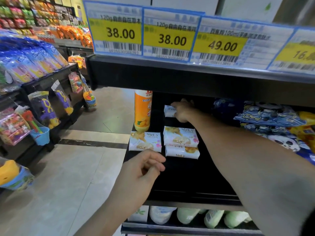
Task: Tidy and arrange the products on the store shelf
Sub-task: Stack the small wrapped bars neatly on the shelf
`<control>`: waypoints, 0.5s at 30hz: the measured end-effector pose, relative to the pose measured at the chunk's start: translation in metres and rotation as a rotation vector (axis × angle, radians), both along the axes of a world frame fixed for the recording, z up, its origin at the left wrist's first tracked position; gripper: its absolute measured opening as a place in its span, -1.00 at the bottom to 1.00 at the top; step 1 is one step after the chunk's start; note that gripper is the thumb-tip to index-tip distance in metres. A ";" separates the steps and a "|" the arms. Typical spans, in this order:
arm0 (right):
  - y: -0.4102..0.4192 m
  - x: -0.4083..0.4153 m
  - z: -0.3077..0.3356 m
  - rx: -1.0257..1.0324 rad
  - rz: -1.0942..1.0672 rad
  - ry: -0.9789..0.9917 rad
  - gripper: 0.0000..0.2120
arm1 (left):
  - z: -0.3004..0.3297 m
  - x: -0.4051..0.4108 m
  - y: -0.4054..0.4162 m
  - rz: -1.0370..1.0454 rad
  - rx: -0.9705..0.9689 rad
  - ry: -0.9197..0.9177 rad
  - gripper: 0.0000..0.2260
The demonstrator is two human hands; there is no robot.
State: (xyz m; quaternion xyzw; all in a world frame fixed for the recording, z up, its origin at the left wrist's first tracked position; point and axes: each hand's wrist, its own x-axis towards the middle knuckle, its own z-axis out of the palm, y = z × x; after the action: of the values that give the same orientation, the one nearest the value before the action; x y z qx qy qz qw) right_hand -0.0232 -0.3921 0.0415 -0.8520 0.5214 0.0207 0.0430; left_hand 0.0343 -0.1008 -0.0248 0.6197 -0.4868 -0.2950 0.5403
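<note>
On the black shelf (187, 176) lie three white soap packs: one at the front left (144, 141), and two stacked beside it, an upper pack (180, 136) and a lower pack (182, 152). Far back under the upper shelf, my right hand (183, 110) grips another white soap pack (168, 111). My left hand (144, 169) hovers at the shelf's front edge just below the front left pack, fingers loosely curled, holding nothing. An orange bottle (142, 110) stands upright at the shelf's left end.
Blue patterned packets (269, 116) and yellow packets (305, 132) fill the shelf's right side. Price tags (170, 36) hang on the upper shelf's edge. Green and white bottles (213, 217) sit on the shelf below. A toy rack (42, 103) stands across the aisle at left.
</note>
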 end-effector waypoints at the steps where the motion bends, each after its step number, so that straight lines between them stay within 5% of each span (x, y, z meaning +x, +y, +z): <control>1: 0.002 0.000 0.000 0.004 0.004 -0.040 -0.38 | 0.000 0.000 0.000 0.002 -0.003 -0.012 -0.59; 5: 0.025 -0.006 0.016 0.037 -0.007 -0.136 -0.31 | 0.003 -0.005 0.000 0.018 -0.007 -0.083 -0.58; 8: 0.056 -0.020 0.047 0.054 0.088 -0.136 -0.55 | 0.006 -0.010 0.000 0.032 -0.052 -0.166 -0.61; 11: 0.091 -0.044 0.075 0.107 0.243 -0.054 -0.61 | 0.011 -0.016 -0.005 0.044 -0.156 -0.539 -0.69; 15: 0.120 -0.065 0.081 0.188 0.360 0.158 -0.28 | 0.020 -0.030 -0.027 0.036 -0.110 -1.033 -0.63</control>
State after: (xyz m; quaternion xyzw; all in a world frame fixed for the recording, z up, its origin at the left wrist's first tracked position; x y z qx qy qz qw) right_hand -0.0879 -0.2719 0.1222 -0.9193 0.3585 0.1432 0.0769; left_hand 0.0040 -0.1281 -0.0045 0.6633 -0.6942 0.0847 0.2664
